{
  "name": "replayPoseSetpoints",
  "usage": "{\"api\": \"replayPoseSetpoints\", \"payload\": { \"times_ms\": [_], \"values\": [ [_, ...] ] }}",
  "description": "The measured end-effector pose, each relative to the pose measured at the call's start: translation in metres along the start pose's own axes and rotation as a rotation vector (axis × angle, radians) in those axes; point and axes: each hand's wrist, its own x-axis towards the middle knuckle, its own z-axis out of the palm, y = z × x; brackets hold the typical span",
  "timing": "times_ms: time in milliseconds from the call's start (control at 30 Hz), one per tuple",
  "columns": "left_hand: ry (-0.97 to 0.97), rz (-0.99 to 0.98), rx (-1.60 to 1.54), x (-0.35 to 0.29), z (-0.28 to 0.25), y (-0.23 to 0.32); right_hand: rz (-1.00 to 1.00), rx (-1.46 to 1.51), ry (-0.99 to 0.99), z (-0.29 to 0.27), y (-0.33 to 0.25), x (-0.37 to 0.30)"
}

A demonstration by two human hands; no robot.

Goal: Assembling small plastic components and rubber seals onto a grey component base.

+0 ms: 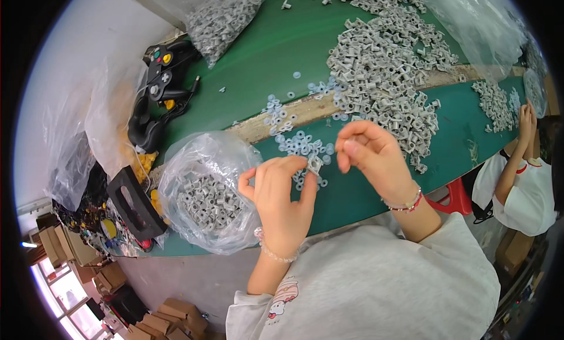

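Note:
Between the thumb and fingertips of my left hand (281, 208) is a small grey plastic part (315, 165), a short tube on a squarish base. My right hand (376, 159) is raised just right of it, apart from the part, its fingers curled toward the thumb; whether something small sits in them is too small to see. Beneath both hands, small translucent bluish washers (299, 143) lie scattered on the green table (343, 202). Beyond my right hand spreads a large heap of similar grey parts (382, 75). Left of my left hand stands an open clear plastic bag (238, 149) with grey parts inside.
Black game controllers (158, 81) and a black handle-shaped piece (136, 205) lie at the left. A full bag of grey parts (226, 22) sits at the back. At the far right, another person's hands (526, 122) are near a smaller pile (495, 106). Boxes (176, 316) stand below.

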Motion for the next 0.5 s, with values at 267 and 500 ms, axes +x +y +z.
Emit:
{"api": "replayPoseSetpoints", "payload": {
  "times_ms": [267,500],
  "values": [
    [0.027,0.068,-0.154,-0.021,-0.026,-0.005,0.009,-0.392,-0.128,0.030,-0.007,-0.006],
    [0.186,0.195,-0.177,-0.028,-0.041,-0.013,-0.023,-0.165,-0.232,0.046,-0.013,-0.021]
  ]
}}
